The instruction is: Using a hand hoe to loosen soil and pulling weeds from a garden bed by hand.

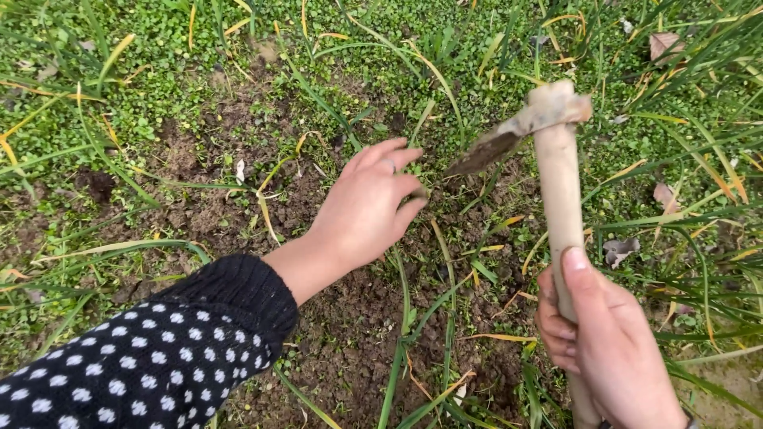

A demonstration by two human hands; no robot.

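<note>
At centre frame, your left hand (368, 205) reaches, fingers loosely curled, to a grass stem at its tips; whether it grips, I cannot tell. Your right hand (608, 342), at five o'clock, clasps the wooden-handled hoe (559, 175), blade raised at one o'clock. Bare soil (350, 318) is already worked; grass (699, 199) remains all around.

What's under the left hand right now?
Under the left hand: dark loose soil and thin green leaves. Whatever the fingers pinch is hidden.

Left arm wears a black knit sleeve (159, 357) with white dots; possibly a ring (389, 165).
</note>
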